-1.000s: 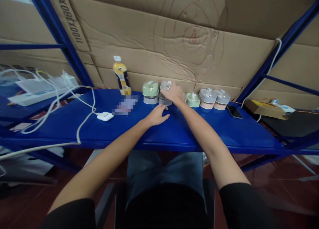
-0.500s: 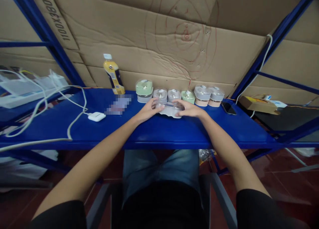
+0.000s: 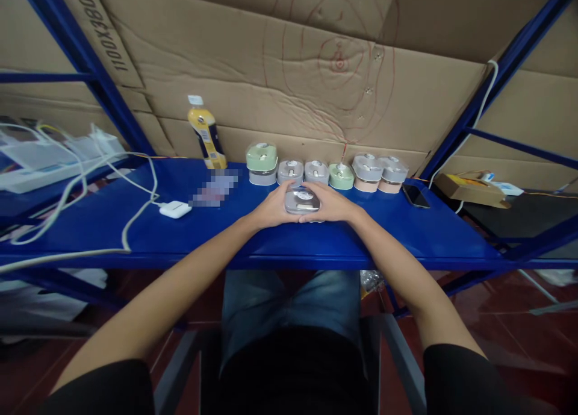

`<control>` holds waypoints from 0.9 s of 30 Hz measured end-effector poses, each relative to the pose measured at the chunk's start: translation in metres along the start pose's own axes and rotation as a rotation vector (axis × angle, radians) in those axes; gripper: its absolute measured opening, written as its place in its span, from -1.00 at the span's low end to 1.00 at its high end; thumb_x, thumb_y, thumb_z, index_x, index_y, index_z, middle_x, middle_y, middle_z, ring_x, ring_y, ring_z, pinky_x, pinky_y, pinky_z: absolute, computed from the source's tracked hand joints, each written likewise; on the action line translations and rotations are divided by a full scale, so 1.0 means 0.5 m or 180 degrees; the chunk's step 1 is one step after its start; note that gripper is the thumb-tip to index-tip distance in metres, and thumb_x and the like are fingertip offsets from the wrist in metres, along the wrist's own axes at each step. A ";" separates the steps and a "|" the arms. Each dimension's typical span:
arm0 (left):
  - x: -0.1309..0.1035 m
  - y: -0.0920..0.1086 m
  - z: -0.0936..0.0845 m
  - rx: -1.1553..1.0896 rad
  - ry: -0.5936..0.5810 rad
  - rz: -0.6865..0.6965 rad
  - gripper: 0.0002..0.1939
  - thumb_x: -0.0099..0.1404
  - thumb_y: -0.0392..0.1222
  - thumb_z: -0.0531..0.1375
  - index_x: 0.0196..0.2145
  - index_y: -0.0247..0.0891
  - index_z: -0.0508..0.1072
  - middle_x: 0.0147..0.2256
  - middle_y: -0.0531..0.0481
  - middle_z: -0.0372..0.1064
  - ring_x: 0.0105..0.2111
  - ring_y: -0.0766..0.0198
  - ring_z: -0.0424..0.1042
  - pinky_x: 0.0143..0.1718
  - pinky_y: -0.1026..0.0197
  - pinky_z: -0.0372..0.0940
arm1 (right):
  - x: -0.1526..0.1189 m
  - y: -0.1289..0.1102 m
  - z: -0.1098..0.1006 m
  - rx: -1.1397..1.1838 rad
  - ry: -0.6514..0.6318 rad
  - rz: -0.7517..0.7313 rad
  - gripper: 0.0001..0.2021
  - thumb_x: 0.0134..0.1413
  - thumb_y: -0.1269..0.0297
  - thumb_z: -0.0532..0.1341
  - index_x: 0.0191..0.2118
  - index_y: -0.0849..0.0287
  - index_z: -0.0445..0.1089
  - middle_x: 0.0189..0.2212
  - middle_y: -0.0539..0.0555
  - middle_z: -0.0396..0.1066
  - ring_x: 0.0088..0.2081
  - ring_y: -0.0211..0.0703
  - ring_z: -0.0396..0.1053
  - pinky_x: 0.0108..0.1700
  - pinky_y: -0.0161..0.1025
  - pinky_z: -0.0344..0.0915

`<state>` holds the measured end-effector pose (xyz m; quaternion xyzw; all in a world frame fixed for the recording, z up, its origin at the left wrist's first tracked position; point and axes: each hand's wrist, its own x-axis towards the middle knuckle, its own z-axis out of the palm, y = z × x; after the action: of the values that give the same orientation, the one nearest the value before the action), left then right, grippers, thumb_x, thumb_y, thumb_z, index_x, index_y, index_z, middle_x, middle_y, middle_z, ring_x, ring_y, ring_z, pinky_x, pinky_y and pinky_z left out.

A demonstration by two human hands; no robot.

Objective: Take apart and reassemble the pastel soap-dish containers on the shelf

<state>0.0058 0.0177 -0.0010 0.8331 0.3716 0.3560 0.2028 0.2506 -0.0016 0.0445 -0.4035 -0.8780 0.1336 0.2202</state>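
Fingers (image 3: 294, 218) of my left hand (image 3: 272, 209) and my right hand (image 3: 335, 204) curve around a small clear-lidded box (image 3: 302, 201), grasping it from both sides, with my thumbs along its near edge. The box sits between my palms over the middle of the blue desk (image 3: 217, 237); whether its base touches the surface I cannot tell. A pale patch shows on its lid.

Just beyond my knuckles, a row of similar boxes runs along the far side. At its left end a green box (image 3: 262, 158) rests on a grey box (image 3: 262, 177). To the right come two single grey boxes (image 3: 290, 172) side by side, then a low green box (image 3: 341, 177), then two stacks, each grey over pink (image 3: 366, 186).

Right of the stacks lies a dark phone (image 3: 415, 196). Well to my left a yellow drink bottle (image 3: 206, 135) stands upright, a pixelated patch (image 3: 214, 189) in front of it, and nearer lies a white case (image 3: 175, 209) beside a looping white cable (image 3: 127, 217). A cardboard panel (image 3: 217, 65) with red rings drawn on it rises behind the desk.
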 end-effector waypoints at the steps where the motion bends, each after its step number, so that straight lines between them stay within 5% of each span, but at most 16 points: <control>1: 0.000 -0.002 0.000 -0.0021 -0.0009 -0.0017 0.29 -0.01 0.29 0.62 0.49 -0.27 0.19 0.34 -0.46 0.41 0.36 -0.44 0.44 0.38 -0.33 0.36 | 0.001 0.000 0.001 0.0005 0.0040 0.0013 0.11 -0.08 -0.21 0.57 0.51 0.21 0.28 0.41 0.36 0.40 0.40 0.34 0.39 0.47 0.25 0.28; 6: -0.006 -0.006 -0.005 0.0012 0.0032 0.0056 0.28 0.08 0.29 0.59 0.54 -0.25 0.15 0.37 -0.45 0.35 0.37 -0.39 0.41 0.41 -0.35 0.31 | -0.005 0.024 -0.030 0.0238 0.0530 0.0144 -0.03 -0.04 -0.18 0.53 0.43 0.18 0.37 0.32 0.31 0.50 0.24 0.26 0.50 0.36 0.17 0.38; 12: -0.015 0.003 -0.008 0.0423 -0.0225 0.0163 -0.41 0.42 0.31 0.34 0.19 -0.12 0.68 0.22 -0.28 0.37 0.39 -0.29 0.35 0.48 -0.34 0.23 | -0.011 0.073 -0.075 0.0409 0.1344 0.0985 -0.27 0.22 -0.20 0.31 0.33 0.21 0.41 0.12 0.28 0.61 0.08 0.20 0.55 0.21 0.14 0.45; 17: -0.007 0.002 -0.010 0.0422 -0.0082 0.0087 -0.49 0.46 0.25 0.29 0.12 -0.13 0.73 0.22 -0.25 0.39 0.42 -0.29 0.27 0.52 -0.34 0.18 | -0.007 0.085 -0.067 0.0421 0.1316 0.1057 -0.27 0.20 -0.21 0.32 0.30 0.22 0.41 0.09 0.28 0.62 0.05 0.16 0.55 0.19 0.09 0.45; 21: 0.003 -0.014 -0.021 0.0326 0.0450 -0.0189 -0.47 0.48 0.26 0.24 0.10 -0.17 0.72 0.21 -0.24 0.39 0.30 -0.20 0.40 0.47 -0.31 0.26 | -0.007 0.086 -0.067 0.0368 0.1337 0.1061 -0.27 0.24 -0.21 0.28 0.33 0.23 0.39 0.16 0.31 0.60 0.08 0.17 0.55 0.22 0.11 0.45; 27: 0.007 -0.030 -0.032 0.0458 0.0823 -0.0611 -0.47 0.44 0.31 0.24 -0.01 -0.17 0.74 -0.02 -0.22 0.50 0.26 -0.24 0.41 0.38 -0.31 0.35 | -0.005 0.099 -0.073 0.0267 0.1203 0.1240 -0.35 0.30 -0.11 0.24 0.35 0.20 0.37 0.26 0.31 0.54 0.23 0.22 0.51 0.31 0.14 0.40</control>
<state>-0.0116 0.0311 0.0018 0.7534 0.4970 0.4116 0.1262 0.3024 0.0299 0.0552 -0.5731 -0.7209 0.1319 0.3668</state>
